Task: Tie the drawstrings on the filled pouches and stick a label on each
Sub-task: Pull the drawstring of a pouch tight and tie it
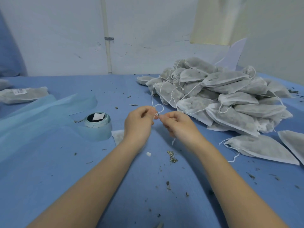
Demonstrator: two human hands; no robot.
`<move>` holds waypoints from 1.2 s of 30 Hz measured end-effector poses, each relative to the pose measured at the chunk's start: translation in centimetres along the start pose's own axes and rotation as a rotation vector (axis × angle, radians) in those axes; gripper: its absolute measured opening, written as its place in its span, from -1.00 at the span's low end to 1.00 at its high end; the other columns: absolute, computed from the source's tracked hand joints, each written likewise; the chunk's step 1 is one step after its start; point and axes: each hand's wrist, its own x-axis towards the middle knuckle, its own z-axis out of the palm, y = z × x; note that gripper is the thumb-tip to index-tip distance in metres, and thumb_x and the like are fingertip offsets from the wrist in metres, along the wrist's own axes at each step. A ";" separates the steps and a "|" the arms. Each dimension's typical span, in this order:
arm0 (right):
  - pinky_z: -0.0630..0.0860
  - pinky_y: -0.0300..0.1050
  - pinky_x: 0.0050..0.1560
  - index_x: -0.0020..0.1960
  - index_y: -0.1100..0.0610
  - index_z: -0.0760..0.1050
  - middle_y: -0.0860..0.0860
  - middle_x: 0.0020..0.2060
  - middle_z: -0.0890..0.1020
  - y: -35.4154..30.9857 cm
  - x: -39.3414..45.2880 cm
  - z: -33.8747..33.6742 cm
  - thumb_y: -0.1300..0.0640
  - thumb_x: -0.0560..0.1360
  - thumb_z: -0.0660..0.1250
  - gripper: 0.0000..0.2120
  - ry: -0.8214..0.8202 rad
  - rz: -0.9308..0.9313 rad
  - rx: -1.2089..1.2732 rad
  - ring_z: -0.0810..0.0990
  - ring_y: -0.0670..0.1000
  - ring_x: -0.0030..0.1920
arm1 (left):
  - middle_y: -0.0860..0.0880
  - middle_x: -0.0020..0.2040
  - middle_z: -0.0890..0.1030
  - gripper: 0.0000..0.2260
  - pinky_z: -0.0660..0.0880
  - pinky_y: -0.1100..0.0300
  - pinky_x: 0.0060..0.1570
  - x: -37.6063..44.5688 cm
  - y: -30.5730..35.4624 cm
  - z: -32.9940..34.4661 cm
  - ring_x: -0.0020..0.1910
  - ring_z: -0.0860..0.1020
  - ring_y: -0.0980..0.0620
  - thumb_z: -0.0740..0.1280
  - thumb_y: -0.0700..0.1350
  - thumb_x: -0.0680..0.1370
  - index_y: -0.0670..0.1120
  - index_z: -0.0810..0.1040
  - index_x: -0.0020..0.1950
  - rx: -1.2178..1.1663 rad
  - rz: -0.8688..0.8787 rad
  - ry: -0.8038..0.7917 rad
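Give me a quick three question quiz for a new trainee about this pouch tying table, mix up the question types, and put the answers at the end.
1. True or false: both hands pinch the white string.
2. The heap of pouches lies on which side of the hands? A) left B) right
3. Fill in: the label roll stands on the blue ____.

Key: 1 true. 2 B. 3 cloth.
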 end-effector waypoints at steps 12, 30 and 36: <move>0.08 -0.29 -0.54 -0.16 0.25 0.55 -0.03 -0.49 0.30 -0.3 0.0 -2.0 0.24 0.40 0.46 -0.88 0.009 0.152 0.306 0.11 -0.08 -0.49 | -0.03 -0.21 0.52 -0.85 0.25 0.30 -0.18 -1.3 0.3 0.4 -0.20 0.45 0.05 0.28 -0.17 0.56 -0.15 0.63 -0.11 0.593 0.443 -0.086; 0.07 -0.36 -0.61 -0.31 0.23 0.56 -0.04 -0.49 0.30 -1.2 -0.2 -2.3 0.24 0.26 0.35 -0.94 -0.266 0.370 0.773 0.12 -0.15 -0.56 | 0.10 -0.43 0.47 -0.74 0.30 0.15 -0.19 -1.4 0.0 1.6 -0.36 0.37 0.06 0.22 -0.19 0.55 -0.03 0.48 -0.34 0.040 -0.047 -0.131; 0.06 -0.38 -0.60 -0.42 0.23 0.59 -0.04 -0.49 0.29 -1.3 -0.4 -2.4 0.25 0.31 0.33 -0.85 -0.242 0.399 0.826 0.11 -0.16 -0.57 | 0.16 -0.14 0.59 -0.78 0.41 0.44 -0.12 -2.2 0.3 1.6 -0.19 0.54 0.27 0.28 -0.23 0.54 0.11 0.51 -0.13 0.035 0.159 -0.046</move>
